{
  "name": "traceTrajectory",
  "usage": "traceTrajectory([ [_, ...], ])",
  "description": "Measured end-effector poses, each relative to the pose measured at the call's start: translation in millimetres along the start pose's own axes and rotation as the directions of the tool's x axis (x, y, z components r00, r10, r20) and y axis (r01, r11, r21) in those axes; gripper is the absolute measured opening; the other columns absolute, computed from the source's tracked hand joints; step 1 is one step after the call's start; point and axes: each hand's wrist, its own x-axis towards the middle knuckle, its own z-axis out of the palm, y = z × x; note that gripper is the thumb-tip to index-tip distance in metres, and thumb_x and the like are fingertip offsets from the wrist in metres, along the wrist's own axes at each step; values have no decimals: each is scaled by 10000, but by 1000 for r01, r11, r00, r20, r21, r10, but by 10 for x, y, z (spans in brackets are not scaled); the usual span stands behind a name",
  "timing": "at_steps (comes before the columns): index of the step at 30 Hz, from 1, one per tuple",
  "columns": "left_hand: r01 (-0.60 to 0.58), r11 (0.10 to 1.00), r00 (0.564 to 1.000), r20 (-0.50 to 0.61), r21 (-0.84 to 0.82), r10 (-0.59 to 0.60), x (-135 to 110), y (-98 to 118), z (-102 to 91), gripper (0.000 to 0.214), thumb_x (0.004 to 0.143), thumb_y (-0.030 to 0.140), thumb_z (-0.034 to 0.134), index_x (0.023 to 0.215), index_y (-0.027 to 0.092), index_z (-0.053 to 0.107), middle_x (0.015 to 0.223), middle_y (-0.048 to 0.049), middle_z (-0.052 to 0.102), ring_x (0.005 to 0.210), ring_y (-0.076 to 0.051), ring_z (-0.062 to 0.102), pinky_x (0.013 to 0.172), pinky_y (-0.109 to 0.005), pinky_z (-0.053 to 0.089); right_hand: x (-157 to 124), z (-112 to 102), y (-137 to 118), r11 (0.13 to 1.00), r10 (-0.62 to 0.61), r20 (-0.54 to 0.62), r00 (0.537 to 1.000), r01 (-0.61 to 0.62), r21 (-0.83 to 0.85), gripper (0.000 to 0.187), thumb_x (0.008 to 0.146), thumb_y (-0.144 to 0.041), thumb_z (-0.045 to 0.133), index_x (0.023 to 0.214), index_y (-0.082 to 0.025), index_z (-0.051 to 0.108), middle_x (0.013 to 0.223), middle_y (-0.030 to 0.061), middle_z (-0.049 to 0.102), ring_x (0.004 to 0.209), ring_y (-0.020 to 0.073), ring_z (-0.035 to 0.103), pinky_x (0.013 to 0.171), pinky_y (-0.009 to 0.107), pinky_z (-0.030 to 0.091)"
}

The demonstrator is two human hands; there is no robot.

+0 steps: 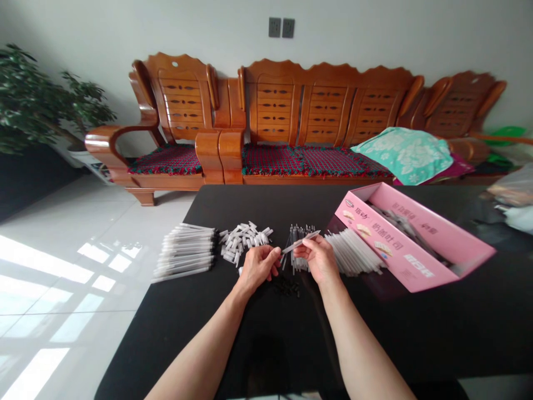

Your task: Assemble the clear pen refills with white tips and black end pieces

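Observation:
My right hand pinches a slim white pen barrel that slants up to the right. My left hand is closed at the barrel's lower end, fingers pinched on a small part I cannot make out. Beneath the hands lie several small black pieces on the black table. A bundle of thin refills lies just behind the hands. White caps are heaped to the left. Finished white pens are stacked further left. Empty white barrels lie to the right.
An open pink cardboard box sits at the right of the table with grey items inside. A wooden sofa set stands behind the table, with a green cloth on it. A potted plant stands at far left. Plastic bags are at far right.

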Motion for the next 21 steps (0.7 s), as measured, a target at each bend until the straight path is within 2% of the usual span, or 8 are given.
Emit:
traceTrajectory([
  [2, 5, 1000, 999, 34, 5, -5, 0, -2, 0, 438, 845, 535, 586, 733, 116, 645, 612, -46, 631, 402, -87, 542, 311, -153, 353, -1, -3, 1, 1000, -2, 9, 1000, 2, -4, 234, 669, -235, 790, 769, -180, 585, 654, 35, 745, 519, 172, 703, 509, 262, 608],
  [5, -5, 1000, 1000, 3, -19, 5, 1, 9, 6, 334, 770, 448, 698, 712, 131, 614, 548, -6, 591, 395, -77, 517, 335, -150, 367, -3, -4, -1, 1000, 1, 11, 1000, -1, -8, 238, 664, -237, 793, 765, -177, 586, 658, 41, 746, 514, 174, 702, 506, 263, 607],
  [7, -27, 999, 999, -38, -44, 25, -1, 21, 7, 301, 702, 390, 771, 774, 142, 615, 552, 13, 584, 421, -88, 531, 354, -158, 393, -4, -3, -2, 1000, 3, 11, 1000, -3, -10, 239, 660, -239, 794, 755, -178, 584, 655, 41, 746, 510, 173, 700, 507, 266, 609],
  [9, -61, 997, 996, -69, -49, 58, -8, 31, 3, 371, 673, 387, 800, 907, 155, 631, 615, 9, 615, 451, -102, 555, 355, -165, 403, -3, -2, -5, 1000, -1, 6, 1000, 1, -10, 240, 659, -240, 796, 752, -181, 583, 656, 37, 747, 513, 170, 701, 511, 265, 610],
  [11, -66, 998, 995, -68, 4, 66, -18, 33, -3, 389, 743, 467, 738, 952, 150, 650, 652, -13, 642, 430, -93, 543, 337, -163, 374, -1, -1, -6, 1000, -5, 2, 1000, 5, -8, 243, 660, -242, 799, 757, -184, 584, 663, 35, 749, 519, 169, 703, 513, 263, 610],
  [15, -23, 995, 1000, 4, 101, 23, -24, 13, -2, 479, 878, 563, 529, 764, 119, 670, 605, -47, 642, 363, -69, 489, 312, -159, 318, -5, 1, -7, 1000, -7, 14, 1000, 7, -4, 249, 667, -249, 803, 763, -183, 583, 667, 37, 749, 519, 174, 705, 510, 265, 609],
  [19, -24, 999, 1000, -7, 48, 24, -11, 15, 14, 347, 789, 476, 677, 742, 137, 617, 529, 5, 584, 365, -71, 483, 328, -154, 340, -6, 3, -9, 1000, -8, 23, 1000, 9, -10, 250, 666, -250, 804, 752, -181, 580, 667, 40, 749, 511, 172, 702, 510, 264, 607],
  [21, -43, 999, 998, -45, -3, 43, -11, 32, 14, 356, 712, 435, 763, 864, 144, 626, 571, 16, 598, 397, -84, 515, 338, -159, 369, -3, 5, -13, 1000, -8, 20, 1000, 8, -11, 247, 663, -248, 802, 754, -179, 583, 662, 42, 748, 509, 173, 701, 511, 267, 608],
])
